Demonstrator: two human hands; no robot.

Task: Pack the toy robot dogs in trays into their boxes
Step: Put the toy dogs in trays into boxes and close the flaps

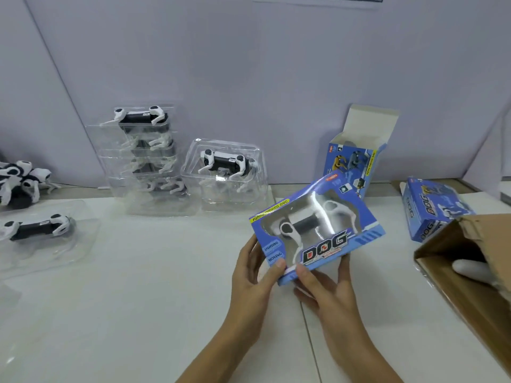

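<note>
You grip the filled box (318, 230) with both hands, left (253, 275) and right (326, 288), fingers curled round its near edge. One dog looks boxed; next probably set it by the carton (470, 272).

This looks like a small packing station in a workshop: a plain white table (166, 286) against a bare wall (249, 64), stacks of clear trays (146, 167) with identical toy dogs, matching blue retail boxes (356, 161), and an open brown shipping carton (470, 272) alongside.
</note>
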